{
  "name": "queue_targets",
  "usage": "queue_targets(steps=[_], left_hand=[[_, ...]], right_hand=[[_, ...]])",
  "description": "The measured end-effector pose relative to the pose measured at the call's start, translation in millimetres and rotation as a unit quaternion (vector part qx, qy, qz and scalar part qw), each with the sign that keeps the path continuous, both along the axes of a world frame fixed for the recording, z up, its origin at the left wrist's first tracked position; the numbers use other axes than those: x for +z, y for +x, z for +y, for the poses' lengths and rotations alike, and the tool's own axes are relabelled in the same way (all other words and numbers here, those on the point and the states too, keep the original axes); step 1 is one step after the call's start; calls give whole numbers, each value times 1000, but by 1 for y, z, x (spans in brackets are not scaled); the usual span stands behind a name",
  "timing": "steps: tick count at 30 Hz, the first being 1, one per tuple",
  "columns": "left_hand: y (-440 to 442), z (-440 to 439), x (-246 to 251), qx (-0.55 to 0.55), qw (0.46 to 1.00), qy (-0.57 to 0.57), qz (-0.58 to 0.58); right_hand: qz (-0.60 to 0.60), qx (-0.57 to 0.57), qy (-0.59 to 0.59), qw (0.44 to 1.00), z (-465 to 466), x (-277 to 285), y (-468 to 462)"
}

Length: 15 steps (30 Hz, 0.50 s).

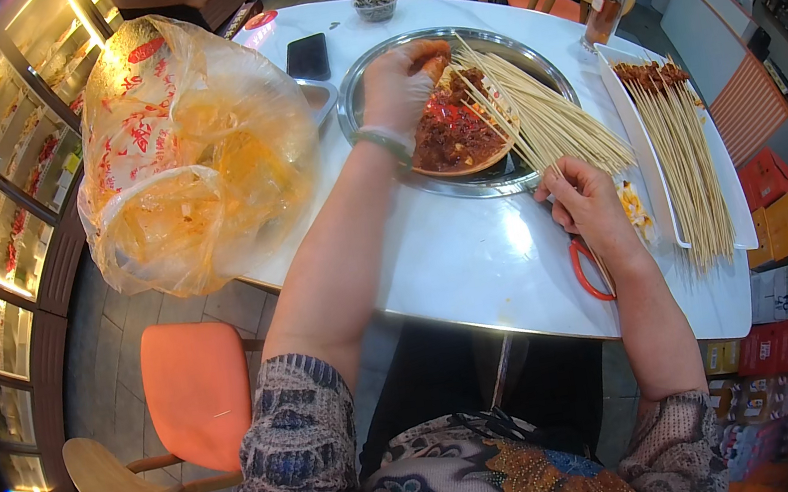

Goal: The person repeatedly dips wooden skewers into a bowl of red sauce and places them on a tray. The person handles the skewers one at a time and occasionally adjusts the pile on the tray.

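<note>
My left hand (404, 90), in a clear plastic glove stained red at the fingers, is bent over a bowl of red sauced meat pieces (451, 140). Whether its curled fingers hold a piece cannot be made out. My right hand (577, 196), bare, pinches the lower end of a thin bamboo skewer (499, 106) whose upper part slants over the bowl. A thick bundle of bamboo skewers (564, 109) lies beside it across the round steel tray (353, 63) that carries the bowl. Under my right wrist are red-handled scissors (586, 272).
Meat-tipped skewers (679, 153) fill a long white tray (742, 220) at right. A large stained plastic bag (199, 152) bulges at left. Behind stand a dark phone (307, 58), a small tub (376, 6) and a spice jar (606, 8). An orange chair (196, 394) is at lower left.
</note>
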State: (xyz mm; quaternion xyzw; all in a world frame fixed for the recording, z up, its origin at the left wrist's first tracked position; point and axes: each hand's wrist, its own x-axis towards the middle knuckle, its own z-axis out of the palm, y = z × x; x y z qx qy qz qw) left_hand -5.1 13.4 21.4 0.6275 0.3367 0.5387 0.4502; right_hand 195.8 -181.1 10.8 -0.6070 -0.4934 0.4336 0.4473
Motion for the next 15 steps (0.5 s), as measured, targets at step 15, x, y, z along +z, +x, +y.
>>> queue_targets(steps=[15], left_hand=[[9, -11, -9, 15, 994, 91, 62]], right_hand=[[-4, -14, 1, 1000, 3, -1, -1]])
